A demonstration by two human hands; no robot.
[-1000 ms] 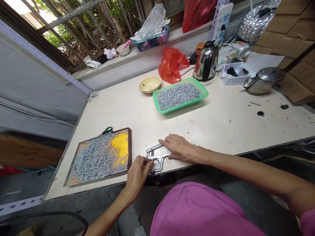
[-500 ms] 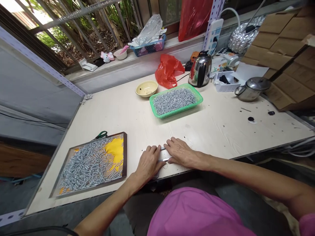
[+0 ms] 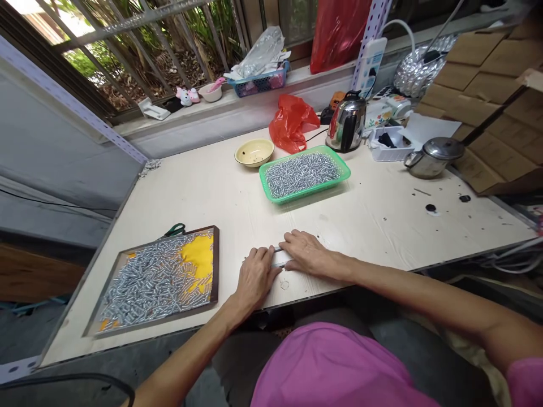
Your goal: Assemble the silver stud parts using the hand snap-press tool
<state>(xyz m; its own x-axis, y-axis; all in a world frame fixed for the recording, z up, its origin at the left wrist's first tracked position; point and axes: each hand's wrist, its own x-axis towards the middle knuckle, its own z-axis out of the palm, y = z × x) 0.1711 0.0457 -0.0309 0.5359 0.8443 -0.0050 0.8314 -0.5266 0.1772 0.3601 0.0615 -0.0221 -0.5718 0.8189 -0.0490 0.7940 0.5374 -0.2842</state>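
Near the front edge of the table, both hands grip a small flat piece with a pale middle and dark and silvery long edges (image 3: 280,258); what it is I cannot make out. My left hand (image 3: 255,277) closes on its left end, thumb on the near side and fingers on the far side. Its right end lies under my right hand (image 3: 306,255), whose fingers are also curled round it. To the left, a dark-rimmed tray (image 3: 216,265) with a yellow bottom holds many small silvery metal rods (image 3: 148,282). Beyond my hands sits a green plastic basket (image 3: 271,199) full of similar silvery pieces.
Green-handled scissors (image 3: 175,230) lie behind the tray. Farther back are a cream enamel bowl (image 3: 254,154), a red plastic bag (image 3: 291,121), an electric kettle (image 3: 347,123), and a lidded metal pot (image 3: 436,158). Cardboard (image 3: 487,107) leans at the right.
Both hands and the flat piece have moved slightly away from the table's front edge. The grip looks the same, and a small mark on the tabletop below them is now uncovered.
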